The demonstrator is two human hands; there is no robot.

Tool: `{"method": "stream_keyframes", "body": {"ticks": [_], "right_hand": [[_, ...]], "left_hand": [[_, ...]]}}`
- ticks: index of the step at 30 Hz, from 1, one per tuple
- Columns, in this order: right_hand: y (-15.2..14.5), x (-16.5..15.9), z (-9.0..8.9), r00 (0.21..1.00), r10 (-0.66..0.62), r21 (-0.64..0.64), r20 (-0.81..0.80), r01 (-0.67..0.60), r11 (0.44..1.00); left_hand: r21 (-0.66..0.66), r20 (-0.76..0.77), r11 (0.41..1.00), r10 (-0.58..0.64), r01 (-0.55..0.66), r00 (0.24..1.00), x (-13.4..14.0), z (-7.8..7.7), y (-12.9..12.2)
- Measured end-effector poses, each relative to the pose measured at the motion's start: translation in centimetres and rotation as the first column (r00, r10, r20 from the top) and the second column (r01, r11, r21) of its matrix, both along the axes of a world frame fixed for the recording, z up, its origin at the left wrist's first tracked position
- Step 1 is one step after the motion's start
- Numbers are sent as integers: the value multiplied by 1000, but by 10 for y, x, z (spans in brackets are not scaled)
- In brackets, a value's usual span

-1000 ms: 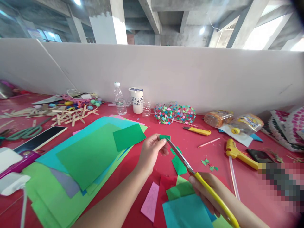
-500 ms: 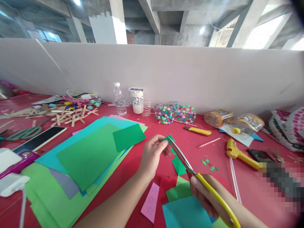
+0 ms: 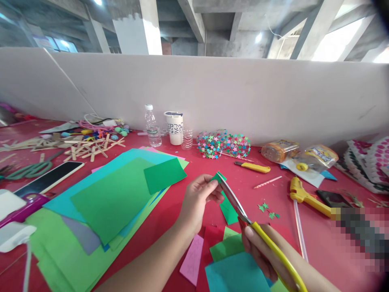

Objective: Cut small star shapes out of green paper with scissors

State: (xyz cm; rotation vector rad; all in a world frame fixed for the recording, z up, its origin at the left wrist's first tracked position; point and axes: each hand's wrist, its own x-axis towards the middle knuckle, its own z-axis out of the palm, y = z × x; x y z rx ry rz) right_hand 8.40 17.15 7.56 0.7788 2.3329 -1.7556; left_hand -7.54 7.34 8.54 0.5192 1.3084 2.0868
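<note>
Between the thumb and fingers of my left hand [image 3: 199, 196] is a small piece of green paper [image 3: 219, 177]. My right hand [image 3: 261, 247] grips yellow-handled scissors [image 3: 273, 247], their blades reaching up to the paper at my left fingertips. A green paper scrap [image 3: 228, 211] lies under the blades. Several small green paper stars [image 3: 269, 211] rest to the right of the scissors. Below my hands are a teal paper sheet [image 3: 237, 273], a green piece and a pink paper piece [image 3: 192, 259].
Stacked coloured sheets [image 3: 118, 198] cover the left side. Behind them stand a water bottle [image 3: 152, 127] and a white cup [image 3: 175, 129]. To the right are a yellow utility knife [image 3: 253, 166], a yellow glue gun [image 3: 306, 196] and plastic bottles [image 3: 317, 157]. Wooden sticks [image 3: 91, 147] lie far left.
My left hand and the green paper have shifted slightly right along the scissor blades. My right hand keeps its grip on the scissors, almost in place.
</note>
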Motion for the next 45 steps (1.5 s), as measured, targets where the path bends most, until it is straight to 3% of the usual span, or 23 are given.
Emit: {"method": "stream_keyframes", "body": {"ticks": [34, 45], "right_hand": [[-1, -3, -1, 997, -22, 62, 72, 18, 998], [2, -7, -6, 995, 0, 64, 99, -6, 998]], "left_hand": [[-2, -4, 1000, -11, 11, 1000, -3, -3, 1], [37, 122, 998, 43, -48, 992, -5, -1, 1]]}}
